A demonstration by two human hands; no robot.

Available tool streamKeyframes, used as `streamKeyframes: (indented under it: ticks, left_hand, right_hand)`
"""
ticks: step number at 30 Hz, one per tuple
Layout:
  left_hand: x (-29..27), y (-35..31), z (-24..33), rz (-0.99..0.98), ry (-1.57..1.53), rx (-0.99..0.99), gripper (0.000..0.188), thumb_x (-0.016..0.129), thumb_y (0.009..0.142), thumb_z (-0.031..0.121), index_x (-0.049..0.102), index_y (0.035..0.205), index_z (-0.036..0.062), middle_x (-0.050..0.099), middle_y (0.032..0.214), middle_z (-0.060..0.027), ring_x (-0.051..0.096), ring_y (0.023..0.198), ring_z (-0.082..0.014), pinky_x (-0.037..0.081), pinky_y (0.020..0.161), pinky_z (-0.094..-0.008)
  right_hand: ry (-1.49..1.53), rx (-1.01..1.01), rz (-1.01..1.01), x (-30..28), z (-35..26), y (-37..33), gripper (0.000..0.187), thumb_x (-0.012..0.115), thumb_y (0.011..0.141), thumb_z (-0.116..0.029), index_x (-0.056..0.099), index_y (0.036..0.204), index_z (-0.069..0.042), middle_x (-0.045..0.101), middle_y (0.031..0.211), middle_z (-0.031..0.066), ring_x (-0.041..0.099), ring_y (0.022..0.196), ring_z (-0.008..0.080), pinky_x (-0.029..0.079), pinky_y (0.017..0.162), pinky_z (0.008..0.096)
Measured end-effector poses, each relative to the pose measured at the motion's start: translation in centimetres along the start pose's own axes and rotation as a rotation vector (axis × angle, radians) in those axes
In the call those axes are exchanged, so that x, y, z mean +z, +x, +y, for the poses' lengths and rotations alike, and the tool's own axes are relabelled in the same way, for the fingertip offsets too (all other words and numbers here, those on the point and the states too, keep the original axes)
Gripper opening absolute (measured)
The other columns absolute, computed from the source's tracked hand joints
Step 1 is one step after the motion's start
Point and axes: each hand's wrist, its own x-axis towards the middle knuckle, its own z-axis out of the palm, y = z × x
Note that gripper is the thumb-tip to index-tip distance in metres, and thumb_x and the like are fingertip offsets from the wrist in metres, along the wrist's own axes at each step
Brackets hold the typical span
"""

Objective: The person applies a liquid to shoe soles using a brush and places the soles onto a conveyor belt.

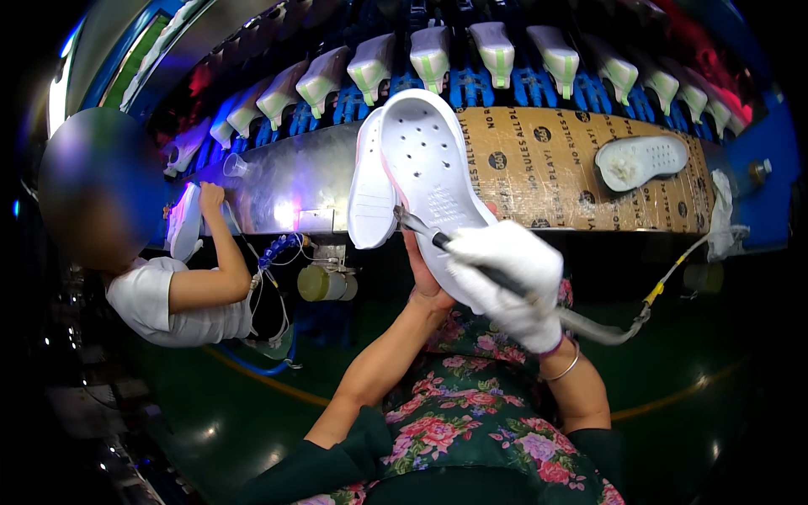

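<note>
We hold two white clog shoes (pixel 421 168) upright in front of us. Our bare left hand (pixel 425 282) grips them from below, fingers closed under the heel end. Our gloved right hand (pixel 509 282) is closed around a thin hose-fed tool (pixel 471 257), its tip touching the nearer shoe's edge. We judge this a trimming or cleaning pass mid-way; the next move calls for tracing the rim steadily. Another sole (pixel 641 160) lies on the cardboard-lined bench (pixel 539 168), well apart.
</note>
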Motion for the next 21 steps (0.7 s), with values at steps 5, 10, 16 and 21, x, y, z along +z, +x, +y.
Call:
streamKeyframes:
  ticks: [5, 10, 16, 21]
  left_hand:
    - [-0.3, 0.6, 0.6, -0.003, -0.020, 0.066, 0.101, 0.040, 0.078, 0.083, 0.029, 0.147, 0.0102, 0.042, 0.142, -0.0218, 0.044, 0.129, -0.0361, 0.038, 0.107, -0.0520]
    - [-0.8, 1.4, 1.6, -0.082, -0.049, -0.033, 0.106, 0.040, 0.074, 0.086, 0.032, 0.144, 0.0073, 0.047, 0.136, -0.0202, 0.055, 0.113, -0.0423, 0.047, 0.096, -0.0569]
    - [0.1, 2.1, 2.1, -0.055, -0.106, -0.076, 0.103, 0.034, 0.078, 0.086, 0.025, 0.148, 0.0111, 0.042, 0.140, -0.0250, 0.056, 0.108, -0.0485, 0.049, 0.090, -0.0610]
    - [1.0, 2.4, 2.7, -0.145, -0.105, -0.007, 0.104, 0.041, 0.077, 0.084, 0.022, 0.150, 0.0133, 0.040, 0.139, -0.0284, 0.057, 0.104, -0.0486, 0.051, 0.085, -0.0620]
  right_hand:
    - [-0.191, -0.173, 0.084, 0.3, 1.0, 0.0, 0.024, 0.075, 0.070, 0.001, 0.071, 0.093, -0.004, 0.070, 0.092, 0.0114, 0.068, 0.081, 0.0266, 0.053, 0.072, 0.0328]
    - [-0.009, -0.100, -0.065, 0.2, 0.9, -1.0, 0.024, 0.076, 0.071, -0.002, 0.071, 0.094, -0.005, 0.071, 0.092, 0.0110, 0.069, 0.084, 0.0262, 0.053, 0.075, 0.0338]
    - [-0.164, -0.246, -0.051, 0.2, 1.4, -1.6, 0.024, 0.075, 0.071, -0.001, 0.071, 0.094, -0.006, 0.070, 0.089, 0.0105, 0.068, 0.081, 0.0284, 0.053, 0.073, 0.0350]
    - [0.242, 0.009, -0.137, -0.7, 1.6, -1.0, 0.020, 0.076, 0.073, -0.002, 0.071, 0.092, -0.004, 0.071, 0.089, 0.0098, 0.068, 0.081, 0.0233, 0.053, 0.072, 0.0321]
